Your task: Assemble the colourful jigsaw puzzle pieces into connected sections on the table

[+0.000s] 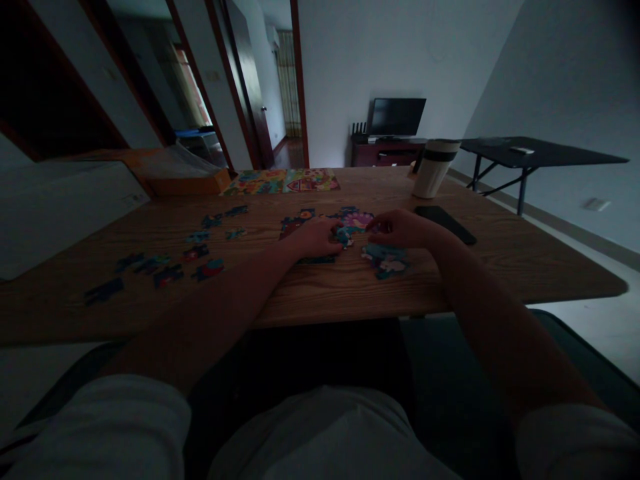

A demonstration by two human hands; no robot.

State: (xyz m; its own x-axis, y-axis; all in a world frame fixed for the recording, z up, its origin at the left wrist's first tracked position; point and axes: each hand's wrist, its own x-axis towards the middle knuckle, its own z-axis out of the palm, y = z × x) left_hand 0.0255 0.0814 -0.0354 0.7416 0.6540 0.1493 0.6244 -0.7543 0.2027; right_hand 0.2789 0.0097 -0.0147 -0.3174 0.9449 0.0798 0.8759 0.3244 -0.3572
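My left hand [320, 238] is closed on a teal jigsaw puzzle piece [344, 236], pinched at its fingertips over the middle of the table. Part of a joined puzzle section [291, 227] shows behind and under this hand; the rest is hidden by it. My right hand [399, 228] hovers low beside a pink and purple puzzle part [358, 221], thumb and forefinger slightly apart, with nothing clearly visible between them. Just below the right hand lies a small group of joined puzzle pieces [386, 260] in teal and pink.
Loose puzzle pieces [167, 276] are scattered over the left of the wooden table [320, 293]. A colourful picture sheet [283, 181] lies at the back, near an orange box [187, 183]. To the right are a dark phone [445, 223] and a pale tumbler [434, 172].
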